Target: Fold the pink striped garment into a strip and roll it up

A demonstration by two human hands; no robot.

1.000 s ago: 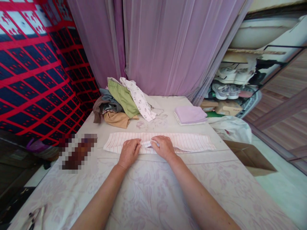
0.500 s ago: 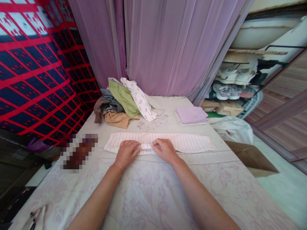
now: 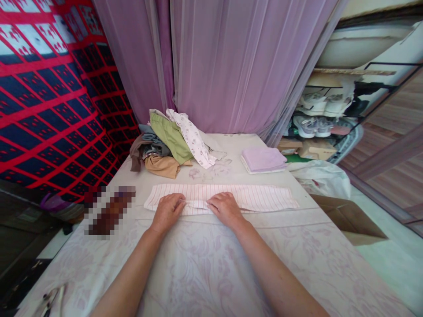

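A white garment with thin pink stripes (image 3: 264, 197) lies flat in a long folded strip across the bed; its exact kind does not show. My left hand (image 3: 169, 212) is at the left part of its near edge, with fingers curled and thumb against them, pinching the cloth. Close to the middle of the same edge, my right hand (image 3: 226, 208) also pinches the fabric between thumb and fingers. A short stretch of the edge runs between the two hands. The cloth right under my fingertips is hidden.
A heap of clothes (image 3: 172, 138) lies at the back left. Folded lilac cloth (image 3: 264, 158) rests at the back right. A blurred-out patch (image 3: 110, 211) covers something on the left. Purple curtains (image 3: 214, 66) hang behind; a cardboard box (image 3: 346, 215) and shoe rack (image 3: 313, 105) stand right.
My left hand has moved left along the near edge of the striped garment, widening the gap between my hands. The right hand has shifted only slightly.
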